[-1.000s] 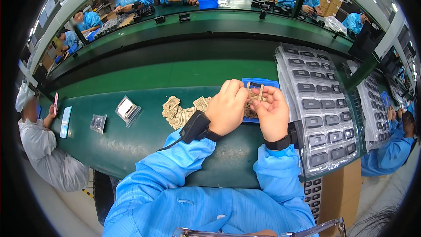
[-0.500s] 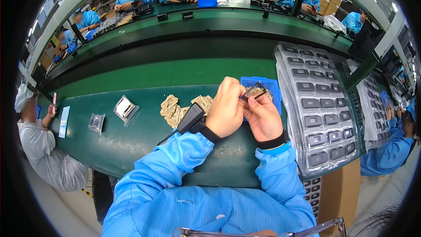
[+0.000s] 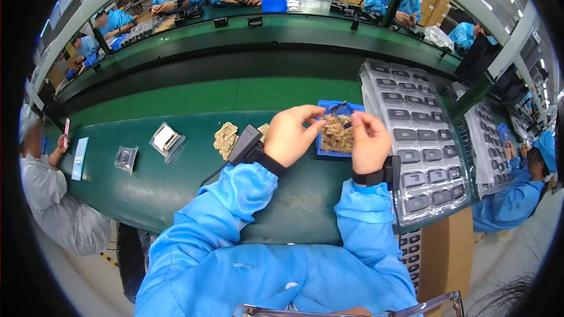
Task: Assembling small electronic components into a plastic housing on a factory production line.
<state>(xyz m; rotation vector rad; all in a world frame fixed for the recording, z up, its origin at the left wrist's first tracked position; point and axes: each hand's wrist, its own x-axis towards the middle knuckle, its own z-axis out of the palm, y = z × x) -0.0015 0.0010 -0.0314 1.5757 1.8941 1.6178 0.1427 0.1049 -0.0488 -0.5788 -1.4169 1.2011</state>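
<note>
My left hand [image 3: 292, 136] is at the left side of a blue bin [image 3: 335, 154], its thumb and index finger drawn together. A thin dark flat piece [image 3: 338, 107], seen nearly edge-on, reaches from its fingertips over the bin's far rim. My right hand [image 3: 371, 142] is over the bin's right side with fingers pinched. Something small and dark shows at its fingertips, too small to name. Crumpled tan paper-like strips [image 3: 337, 135] fill the bin. A heap of similar tan strips [image 3: 225, 140] lies left of my left hand, partly hidden by the black device on my wrist.
Stacked clear trays of dark rectangular parts [image 3: 413, 135] stand to the right. Bagged items [image 3: 167, 141] [image 3: 125, 159] and a light-blue card [image 3: 80, 158] lie on the green table [image 3: 176, 194] at left. Co-workers sit across the line and at both sides.
My hands have moved apart, uncovering the bin's strips. The dark piece, earlier held between both hands, now shows edge-on by my left fingertips. The view has shifted slightly.
</note>
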